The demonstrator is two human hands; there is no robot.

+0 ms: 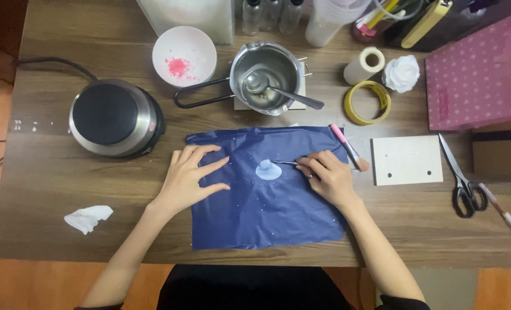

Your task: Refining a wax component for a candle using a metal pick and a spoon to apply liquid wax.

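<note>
Left hand [191, 175] flat on blue sheet [267, 212], right hand [327, 175] – grip pinching thin tool [284, 163] at pale wax blob [268, 170]

Clear plastic bottles [269, 12] cut off by top edge, pink star-patterned box [479, 72] cropped at right, thin metal tool's [285, 163] rear end hidden under right hand [329, 175]

At the table's far right I see a pink bag [478, 72] with small pale stars, boxy and flat-sided. Just below it sits a brown cardboard box [501, 154]. I spot no screens or signs.
</note>
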